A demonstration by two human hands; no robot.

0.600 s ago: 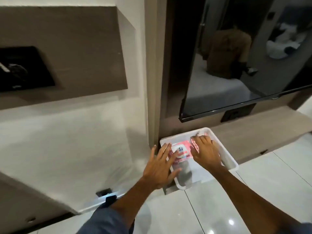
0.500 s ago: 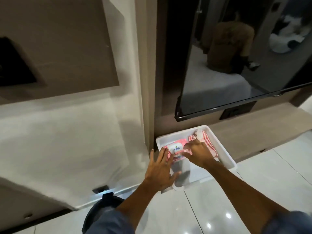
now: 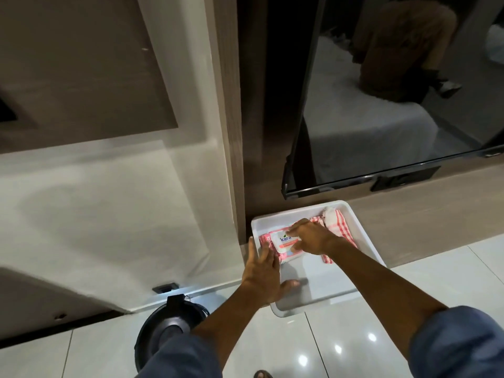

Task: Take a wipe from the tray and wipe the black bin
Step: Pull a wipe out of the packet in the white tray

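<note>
Head view, one frame, looking down at a glossy tiled floor [image 3: 354, 336].

Item: white tray [image 3: 366, 242], rectangular, on the floor against a wood-faced wall base; long axis runs from the near left corner away toward the far right.

Item: wipe pack [image 3: 282, 242], pink with white label, lying flat in the tray's far left part; long axis roughly crosswise to the tray, label facing up. Its near end is partly covered by the left hand, its right end by the right hand.

Item: red-and-white checked cloth [image 3: 339, 223], bunched in the tray's far right part, partly hidden behind the right wrist.

Item: black bin [image 3: 163, 327], round, on the floor at lower left of the tray; largely hidden by the left sleeve and forearm, its shape hard to make out.

Left hand [image 3: 263, 274]: flat, fingers spread, resting over the tray's left rim and the pack's edge, gripping nothing.

Right hand [image 3: 306, 236]: fingertips pressed on the pack's label; whether anything is pinched cannot be told.
</note>
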